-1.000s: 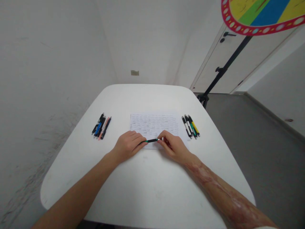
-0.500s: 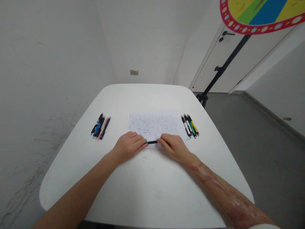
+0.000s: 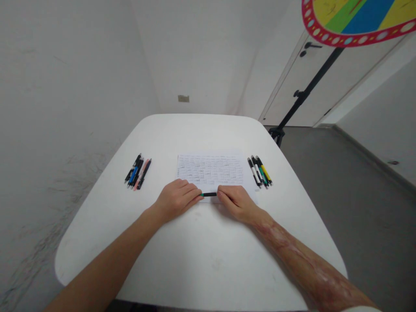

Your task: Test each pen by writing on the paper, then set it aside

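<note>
Between my two hands a pen point(image 3: 209, 194) lies roughly level, its black part showing and a bit of green next to the left fingertips. My left hand point(image 3: 178, 198) is closed on the green end, and my right hand point(image 3: 236, 200) pinches the black end, so both ends are hidden by fingers. Under and just beyond the hands rests a sheet of paper point(image 3: 211, 169) covered in rows of handwriting.
On the white table point(image 3: 201, 255), several pens point(image 3: 138, 173) lie at the left, black, blue and pink. Several more pens point(image 3: 260, 171), white, green and yellow, lie at the right. A colourful wheel point(image 3: 360, 21) on a black stand point(image 3: 302, 95) is beyond the table's right side.
The right fingers have shifted slightly on the black end of the pen. My left hand keeps its grip, and the view has moved very slightly.
</note>
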Motion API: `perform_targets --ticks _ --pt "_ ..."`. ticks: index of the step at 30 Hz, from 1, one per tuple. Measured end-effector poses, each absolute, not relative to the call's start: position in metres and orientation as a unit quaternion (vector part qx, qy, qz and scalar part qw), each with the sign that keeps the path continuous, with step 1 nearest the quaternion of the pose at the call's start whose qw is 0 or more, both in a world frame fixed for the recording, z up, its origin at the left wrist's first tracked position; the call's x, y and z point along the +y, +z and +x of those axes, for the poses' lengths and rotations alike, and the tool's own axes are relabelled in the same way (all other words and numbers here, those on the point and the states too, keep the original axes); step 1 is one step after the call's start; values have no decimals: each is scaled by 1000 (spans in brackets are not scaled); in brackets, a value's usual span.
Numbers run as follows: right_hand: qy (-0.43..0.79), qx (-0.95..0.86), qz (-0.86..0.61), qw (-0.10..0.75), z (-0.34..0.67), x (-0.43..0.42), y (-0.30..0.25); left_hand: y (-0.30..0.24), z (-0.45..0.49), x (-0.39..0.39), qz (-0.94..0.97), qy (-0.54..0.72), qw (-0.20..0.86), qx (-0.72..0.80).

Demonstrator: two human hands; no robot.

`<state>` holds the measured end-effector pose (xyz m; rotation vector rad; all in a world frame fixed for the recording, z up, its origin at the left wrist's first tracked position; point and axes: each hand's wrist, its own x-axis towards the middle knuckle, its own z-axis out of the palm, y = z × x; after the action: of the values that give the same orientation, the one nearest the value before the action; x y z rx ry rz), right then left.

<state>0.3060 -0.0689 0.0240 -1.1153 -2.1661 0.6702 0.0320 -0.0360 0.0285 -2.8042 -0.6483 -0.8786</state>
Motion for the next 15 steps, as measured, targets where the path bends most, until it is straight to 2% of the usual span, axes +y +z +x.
perform_targets --ticks 15 --pt "242 -817 -447 271 306 -66 17 33 36 -37 -927 -301 98 -203"
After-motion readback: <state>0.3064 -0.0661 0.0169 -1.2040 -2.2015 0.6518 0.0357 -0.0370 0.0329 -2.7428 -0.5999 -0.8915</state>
